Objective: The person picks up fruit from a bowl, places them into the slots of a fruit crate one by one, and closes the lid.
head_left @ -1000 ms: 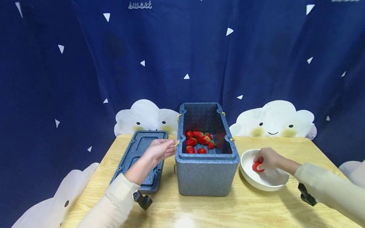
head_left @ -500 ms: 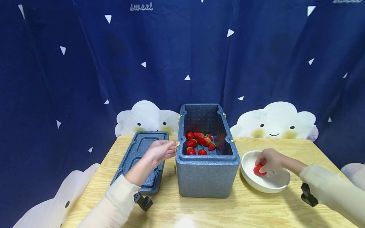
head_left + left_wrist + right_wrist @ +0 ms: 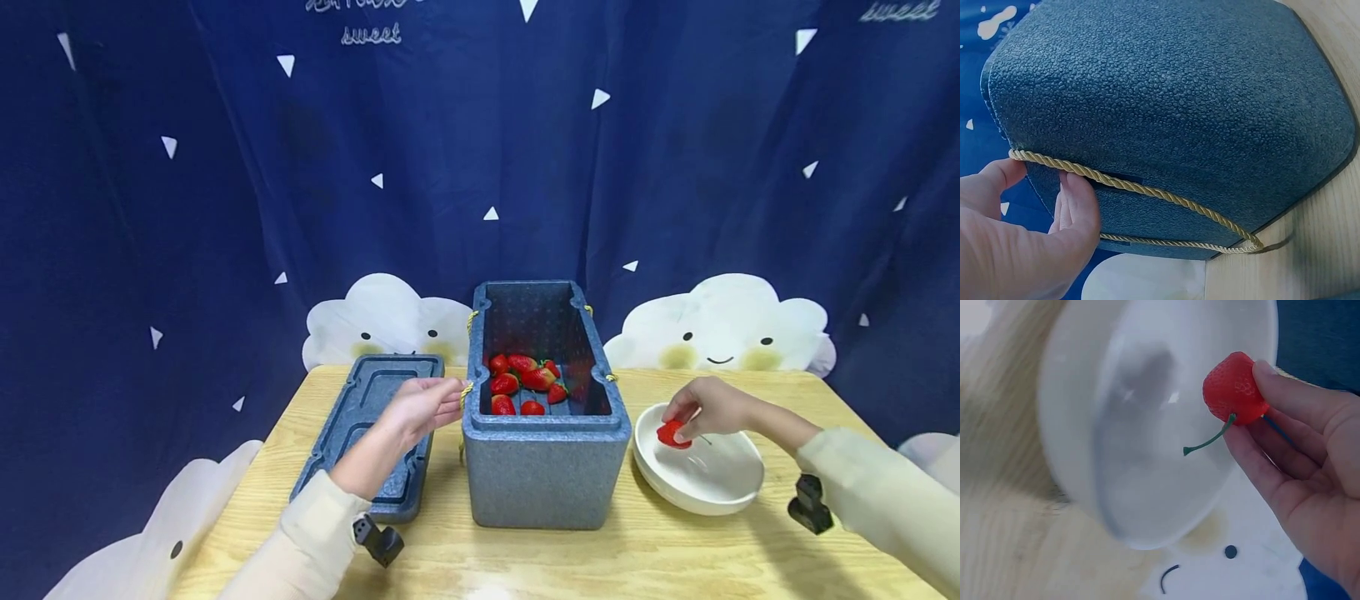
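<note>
In the right wrist view, my right hand [image 3: 1316,456] pinches a red strawberry [image 3: 1230,387] with a thin green stem between thumb and fingers. It is held over the white bowl [image 3: 701,479], apart from the bowl's bottom. My left hand [image 3: 420,410] rests its fingertips against the left side of the dark grey foam box [image 3: 538,483], at the yellow rope handle [image 3: 1172,199]. The rope runs just past the thumb and fingers in the left wrist view. Inside the open box lie several red strawberries [image 3: 537,380], mostly toward its near left part.
The grey box lid [image 3: 360,408] lies on the wooden table [image 3: 525,567] left of the box, partly behind my left forearm. A dark blue curtain [image 3: 420,150] with white clouds hangs behind the table. Small black devices [image 3: 810,504] sit at both wrists.
My right hand has risen slightly in the bowl with the strawberry, whose stem now shows. My left hand stays at the rope. The head view has tilted up a little.
</note>
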The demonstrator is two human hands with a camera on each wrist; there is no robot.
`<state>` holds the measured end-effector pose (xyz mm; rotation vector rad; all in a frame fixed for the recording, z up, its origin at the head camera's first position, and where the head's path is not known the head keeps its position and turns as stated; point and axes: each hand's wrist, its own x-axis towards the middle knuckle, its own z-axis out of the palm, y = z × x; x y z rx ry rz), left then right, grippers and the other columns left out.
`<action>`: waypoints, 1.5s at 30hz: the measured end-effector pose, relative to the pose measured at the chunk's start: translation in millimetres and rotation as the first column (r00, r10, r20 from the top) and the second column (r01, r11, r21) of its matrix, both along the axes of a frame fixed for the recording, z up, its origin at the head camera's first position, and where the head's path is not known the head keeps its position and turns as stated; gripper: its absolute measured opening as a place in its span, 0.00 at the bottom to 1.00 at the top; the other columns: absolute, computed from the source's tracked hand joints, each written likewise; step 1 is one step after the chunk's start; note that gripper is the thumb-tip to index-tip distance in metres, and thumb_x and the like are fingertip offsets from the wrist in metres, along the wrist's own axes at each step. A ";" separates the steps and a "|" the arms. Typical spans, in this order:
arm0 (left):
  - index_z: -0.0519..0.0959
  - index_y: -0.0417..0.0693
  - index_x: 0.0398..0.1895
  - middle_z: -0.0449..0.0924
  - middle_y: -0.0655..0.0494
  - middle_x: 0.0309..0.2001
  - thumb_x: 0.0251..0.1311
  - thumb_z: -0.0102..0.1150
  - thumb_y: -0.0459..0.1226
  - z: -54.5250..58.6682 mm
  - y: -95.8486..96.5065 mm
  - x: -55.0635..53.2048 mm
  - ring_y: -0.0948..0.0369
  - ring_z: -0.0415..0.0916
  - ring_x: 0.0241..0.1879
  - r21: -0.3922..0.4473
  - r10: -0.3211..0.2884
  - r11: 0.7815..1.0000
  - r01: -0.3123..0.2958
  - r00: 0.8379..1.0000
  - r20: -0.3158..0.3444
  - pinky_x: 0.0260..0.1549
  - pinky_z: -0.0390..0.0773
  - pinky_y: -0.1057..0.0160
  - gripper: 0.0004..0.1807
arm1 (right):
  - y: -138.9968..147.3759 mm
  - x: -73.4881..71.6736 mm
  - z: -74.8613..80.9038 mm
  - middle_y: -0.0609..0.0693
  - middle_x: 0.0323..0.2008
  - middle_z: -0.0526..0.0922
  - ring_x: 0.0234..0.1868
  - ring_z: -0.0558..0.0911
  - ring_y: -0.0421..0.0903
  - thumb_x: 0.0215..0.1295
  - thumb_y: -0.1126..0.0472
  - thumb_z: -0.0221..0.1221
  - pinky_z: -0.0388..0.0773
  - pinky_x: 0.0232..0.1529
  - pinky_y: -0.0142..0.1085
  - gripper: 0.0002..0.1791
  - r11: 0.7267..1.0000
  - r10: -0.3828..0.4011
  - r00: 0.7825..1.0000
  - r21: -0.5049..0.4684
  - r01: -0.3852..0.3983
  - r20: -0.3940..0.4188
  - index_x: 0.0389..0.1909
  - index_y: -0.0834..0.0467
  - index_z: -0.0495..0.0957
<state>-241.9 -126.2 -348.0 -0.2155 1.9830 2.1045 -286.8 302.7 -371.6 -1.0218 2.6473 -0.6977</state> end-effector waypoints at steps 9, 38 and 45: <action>0.68 0.28 0.59 0.80 0.39 0.53 0.63 0.52 0.33 0.2 0.0 1.1 0.63 0.80 0.40 -0.009 0.011 1.000 -0.011 1.000 0.004 0.56 0.80 0.57 0.23 | -17.6 0.9 35.1 0.54 0.32 0.88 0.31 0.83 0.33 0.48 0.62 0.71 0.82 0.32 0.24 0.16 0.999 -0.041 0.999 -0.007 0.041 -0.020 0.37 0.66 0.84; 0.67 0.27 0.61 0.80 0.41 0.51 0.65 0.51 0.34 1.5 0.9 2.2 0.63 0.79 0.40 -0.015 -0.005 1.000 0.006 1.000 0.008 0.63 0.73 0.51 0.23 | -57.0 -9.1 112.2 0.57 0.40 0.87 0.38 0.84 0.44 0.52 0.65 0.69 0.86 0.41 0.35 0.17 0.993 -0.113 0.989 -0.027 0.111 -0.095 0.44 0.64 0.83; 0.67 0.29 0.61 0.80 0.47 0.46 0.64 0.52 0.34 2.5 0.3 1.9 0.63 0.79 0.40 -0.025 -0.002 1.000 0.002 1.000 0.017 0.61 0.76 0.53 0.24 | -71.2 -16.4 132.2 0.58 0.40 0.87 0.39 0.85 0.47 0.54 0.64 0.69 0.86 0.40 0.35 0.16 0.992 -0.128 0.984 -0.006 0.128 -0.127 0.45 0.63 0.84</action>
